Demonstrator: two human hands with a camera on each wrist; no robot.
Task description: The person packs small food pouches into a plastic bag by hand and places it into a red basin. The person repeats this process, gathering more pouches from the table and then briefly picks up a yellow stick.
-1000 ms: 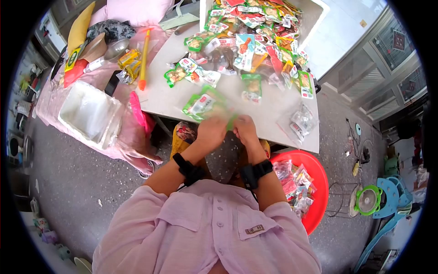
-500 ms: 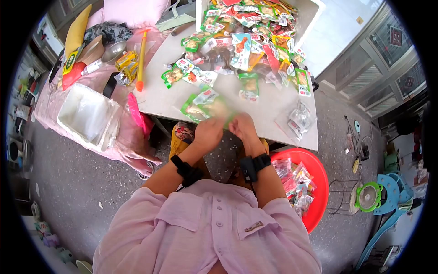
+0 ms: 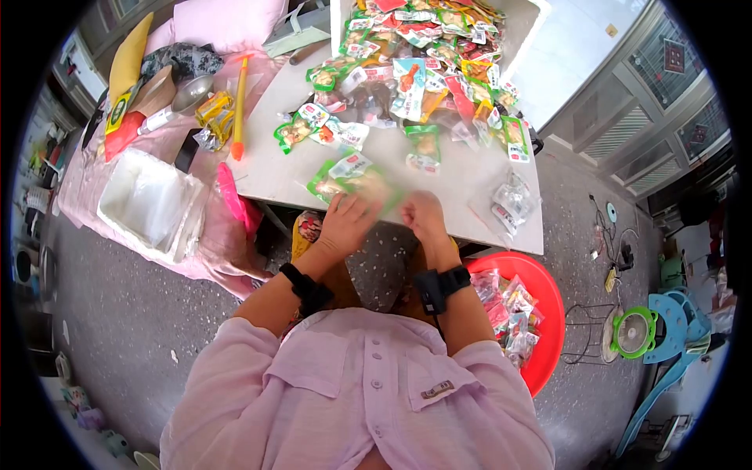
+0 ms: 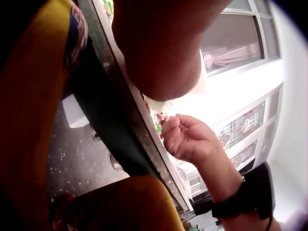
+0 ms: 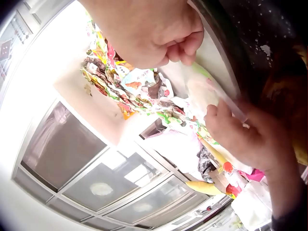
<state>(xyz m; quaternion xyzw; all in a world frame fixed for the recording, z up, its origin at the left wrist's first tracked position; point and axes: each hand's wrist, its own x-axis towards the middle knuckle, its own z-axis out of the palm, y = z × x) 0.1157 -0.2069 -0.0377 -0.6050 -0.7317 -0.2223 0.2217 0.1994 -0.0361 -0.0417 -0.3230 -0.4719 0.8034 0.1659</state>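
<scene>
At the near table edge, a green-edged food packet [image 3: 321, 189] with a white label lies in front of the person, its right part blurred. The left hand [image 3: 348, 225] is on its near edge, fingers over the top; in the right wrist view, the left hand [image 5: 248, 132] pinches a clear plastic edge between thumb and fingers. The right hand [image 3: 424, 216] is curled at the packet's right corner. That right hand [image 5: 161, 36] has its fingertips at the green strip in the right wrist view. In the left wrist view, the right hand [image 4: 187, 139] shows bent fingers against the thumb.
A white foam box [image 3: 533, 31] heaped with packets stands at the table's back. Loose packets, one green [image 3: 423, 145], lie before it. Clear bags [image 3: 511, 205] lie right. A red basin [image 3: 552, 329] of packets stands below, and a white foam tray [image 3: 149, 200] sits left.
The left hand has shifted slightly left, its fingers now spread over the packet's near edge rather than bunched. The right hand, close beside it before, is now farther apart from it.
</scene>
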